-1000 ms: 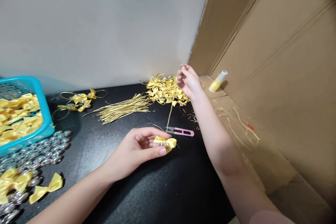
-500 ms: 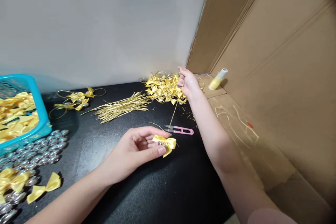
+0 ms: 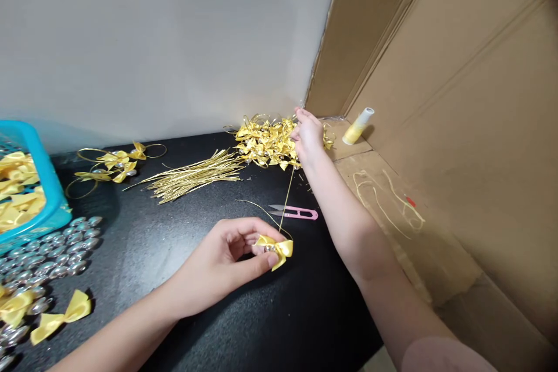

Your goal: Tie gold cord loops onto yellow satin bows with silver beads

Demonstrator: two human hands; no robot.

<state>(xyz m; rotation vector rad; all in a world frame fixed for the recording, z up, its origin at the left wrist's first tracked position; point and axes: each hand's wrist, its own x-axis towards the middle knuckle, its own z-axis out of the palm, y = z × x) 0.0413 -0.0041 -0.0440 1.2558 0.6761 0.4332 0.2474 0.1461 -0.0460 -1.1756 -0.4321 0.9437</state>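
My left hand [image 3: 226, 258] pinches a small yellow ribbon bow [image 3: 275, 247] with a silver bead at its middle, just above the black table [image 3: 183, 226]. A thin gold cord [image 3: 285, 197] runs from the bow up to my right hand [image 3: 307, 135], which is stretched far forward with fingers closed on the cord's end. That hand hovers over a pile of finished yellow bows [image 3: 265, 142] near the wall. Pink thread snips [image 3: 294, 212] lie between my two hands.
A bundle of cut gold cords [image 3: 192, 175] lies mid-table. A teal basket [image 3: 32, 209] of yellow bows stands at left, with silver beads [image 3: 52, 244] and loose bows [image 3: 56, 317] before it. Looped bows [image 3: 113, 165] lie at back left. A cardboard wall [image 3: 457, 99] and yellow thread spool [image 3: 357, 126] are at right.
My right hand has drawn the gold cord farther away over the bow pile, pulling it taut. My left hand stays on the bow; the view has shifted slightly right.
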